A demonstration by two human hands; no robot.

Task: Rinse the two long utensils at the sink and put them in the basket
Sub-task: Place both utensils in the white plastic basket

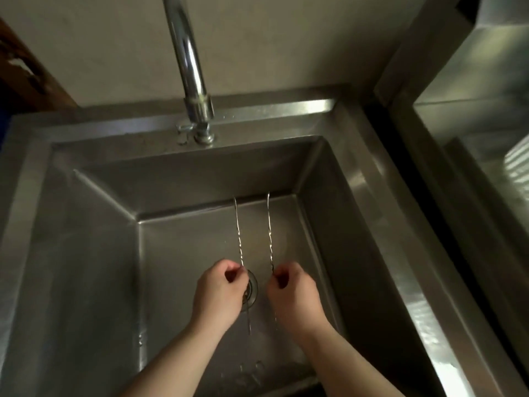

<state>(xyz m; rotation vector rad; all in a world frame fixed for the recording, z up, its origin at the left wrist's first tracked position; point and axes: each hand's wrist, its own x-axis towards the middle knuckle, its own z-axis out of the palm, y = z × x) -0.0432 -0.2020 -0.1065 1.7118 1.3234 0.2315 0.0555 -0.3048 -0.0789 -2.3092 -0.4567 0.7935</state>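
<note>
Pinching one thin utensil [239,233] [270,233] per hand [219,293] [294,296] above the drain [253,285]; wet metal risking slipping loose.

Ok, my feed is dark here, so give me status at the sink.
Left hand pinching one long utensil, right hand pinching the other. Both held over the sink basin. No water seen from faucet. Basket not in view.

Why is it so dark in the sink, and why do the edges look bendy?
Head view: light is dim, so the sink bowl looks grey and shadowy; bright glare sits on the tap and right rim. The wide lens bows the straight edges. The thin utensils in the left hand and right hand look slightly soft.
</note>
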